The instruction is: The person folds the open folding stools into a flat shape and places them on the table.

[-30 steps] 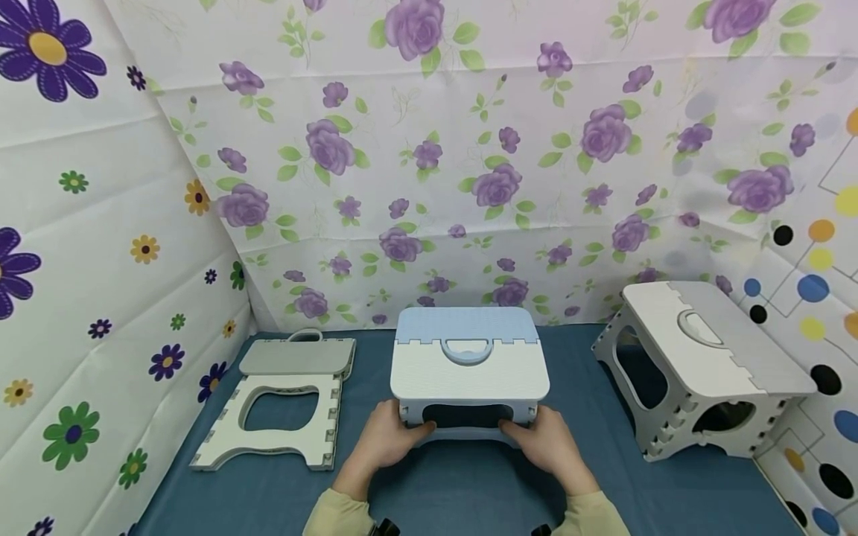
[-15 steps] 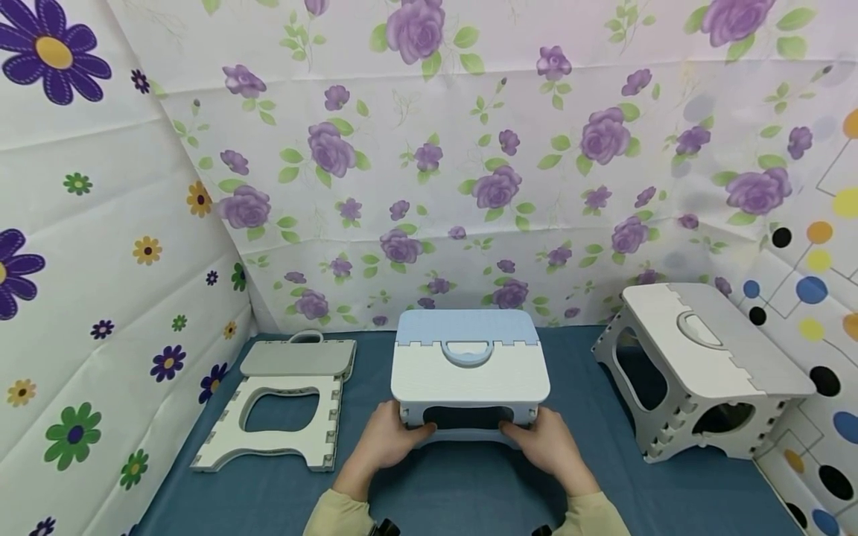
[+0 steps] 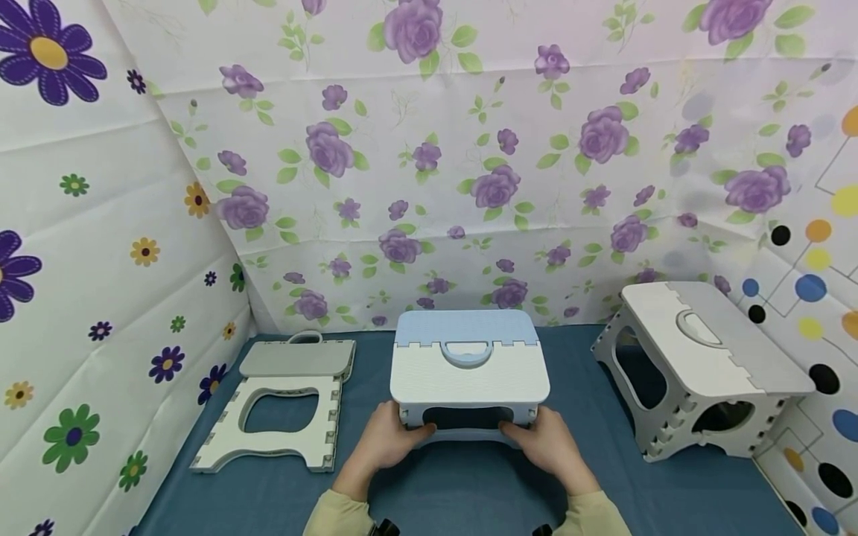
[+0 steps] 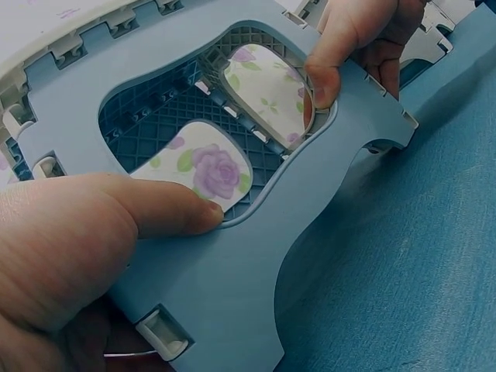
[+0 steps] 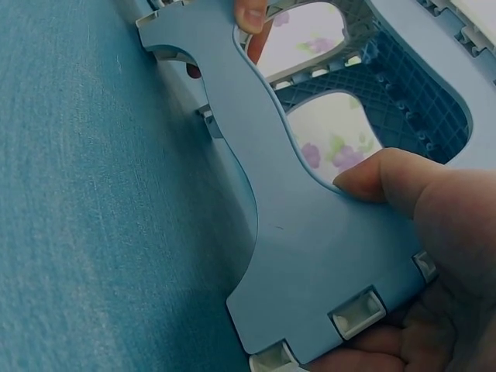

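Note:
A folding step stool (image 3: pixel 469 380) with a blue and white top and a blue carry handle stands unfolded in the middle of the table. My left hand (image 3: pixel 395 432) grips its near leg panel on the left side, thumb on the rim of the panel's opening. On the right side my right hand (image 3: pixel 539 439) holds the same panel, its thumb also at the opening's edge. Both wrist views show the blue leg panel (image 4: pixel 232 287) close up, with the thumbs on its front. Most other fingers are hidden behind or beside the panel.
At the left lies a folded grey-white stool (image 3: pixel 271 439) with its handle toward the wall. An unfolded white and grey stool (image 3: pixel 710 357) stands at the right. Blue cloth (image 3: pixel 462 499) covers the table. Flowered sheeting (image 3: pixel 436 186) hangs behind.

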`<state>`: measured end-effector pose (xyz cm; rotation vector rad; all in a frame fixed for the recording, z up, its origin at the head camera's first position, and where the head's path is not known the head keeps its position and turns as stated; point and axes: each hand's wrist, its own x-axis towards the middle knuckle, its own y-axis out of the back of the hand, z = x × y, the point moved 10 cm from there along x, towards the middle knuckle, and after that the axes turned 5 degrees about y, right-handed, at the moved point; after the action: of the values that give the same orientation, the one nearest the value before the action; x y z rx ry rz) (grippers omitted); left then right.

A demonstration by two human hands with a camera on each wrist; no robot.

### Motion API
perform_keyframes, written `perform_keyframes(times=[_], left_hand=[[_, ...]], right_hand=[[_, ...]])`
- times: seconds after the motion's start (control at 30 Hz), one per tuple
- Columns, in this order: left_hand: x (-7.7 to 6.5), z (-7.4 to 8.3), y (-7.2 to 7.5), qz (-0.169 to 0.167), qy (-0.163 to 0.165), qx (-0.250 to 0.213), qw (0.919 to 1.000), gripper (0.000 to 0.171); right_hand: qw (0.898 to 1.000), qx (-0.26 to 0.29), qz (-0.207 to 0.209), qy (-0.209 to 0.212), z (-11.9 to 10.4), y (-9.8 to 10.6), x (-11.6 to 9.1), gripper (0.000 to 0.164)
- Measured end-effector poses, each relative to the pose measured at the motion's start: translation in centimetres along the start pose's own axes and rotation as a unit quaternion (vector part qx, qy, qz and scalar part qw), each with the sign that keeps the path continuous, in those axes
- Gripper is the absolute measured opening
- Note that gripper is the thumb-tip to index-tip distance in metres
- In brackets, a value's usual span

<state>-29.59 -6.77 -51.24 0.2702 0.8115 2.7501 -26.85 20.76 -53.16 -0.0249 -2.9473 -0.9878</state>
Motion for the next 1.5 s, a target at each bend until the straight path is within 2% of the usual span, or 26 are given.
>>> perform_keyframes(times=[0.3,0.53,1.03,1.1,1.13,1.2,1.23,1.33,1.37,1.43,1.5], left_hand=[[0.2,0.0,-0.2,-0.011,-0.013,-0.003,0.9999,0.067],[0.0,0.1,-0.3,-0.008,-0.022,-0.003,0.9997,0.068],[0.0,-0.1,-0.8,-0.009,-0.024,-0.01,0.9996,0.063],[0.0,-0.1,-0.9,-0.004,-0.027,-0.01,0.9996,0.061],[0.1,-0.2,-1.0,-0.005,-0.026,-0.02,0.9995,0.055],[0.2,-0.3,-1.2,-0.004,-0.024,-0.036,0.999,0.046],[0.3,-0.3,-1.2,-0.005,-0.024,-0.049,0.9985,0.042],[0.2,-0.4,-1.0,-0.015,-0.013,-0.083,0.9964,0.038],[0.1,-0.3,-0.8,-0.017,-0.012,-0.085,0.9962,0.041],[0.1,-0.2,-0.5,-0.022,-0.009,-0.091,0.9956,0.042],[0.1,-0.3,-0.4,-0.028,-0.004,-0.087,0.9959,0.04]], right_hand=[[1.0,-0.001,0.002,0.002,0.2,0.2,0.1,0.045],[1.0,-0.008,0.007,0.011,0.2,0.6,0.0,0.05],[1.0,0.001,0.012,0.021,0.4,0.7,-0.3,0.05],[0.999,0.009,0.016,0.029,0.4,0.7,-0.3,0.048],[0.999,0.025,0.013,0.041,0.2,0.5,-0.3,0.043],[0.994,0.059,0.004,0.091,-0.6,0.2,-0.4,0.039],[0.992,0.076,0.0,0.103,-0.8,-0.1,-0.5,0.037],[0.984,0.113,-0.034,0.137,-1.5,-1.0,-0.9,0.041],[0.983,0.113,-0.039,0.142,-1.7,-1.1,-1.0,0.047],[0.985,0.111,-0.047,0.126,-1.7,-1.3,-1.1,0.051],[0.984,0.111,-0.057,0.124,-1.8,-1.4,-1.1,0.052]])
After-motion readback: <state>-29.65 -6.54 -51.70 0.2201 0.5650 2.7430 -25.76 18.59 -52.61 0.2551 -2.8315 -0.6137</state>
